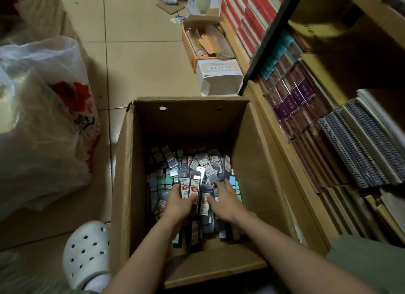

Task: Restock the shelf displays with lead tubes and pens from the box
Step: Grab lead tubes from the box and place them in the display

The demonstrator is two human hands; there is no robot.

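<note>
Deep in the box (131,173), a fan of lead tubes (190,184) is gripped upright by the left hand (178,202), while the right hand (225,200), fingers spread and empty, is reached toward loose tubes lying just beyond it, toward the far wall.

Both forearms are bare, with no sleeves in view. At seven o'clock, a white perforated clog (86,253) covers one foot over a white sock (99,282). At five o'clock shows grey-green clothing (368,263).

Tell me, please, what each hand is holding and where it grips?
The left hand grips a few lead tube packs by their lower ends; the right hand holds nothing.
</note>
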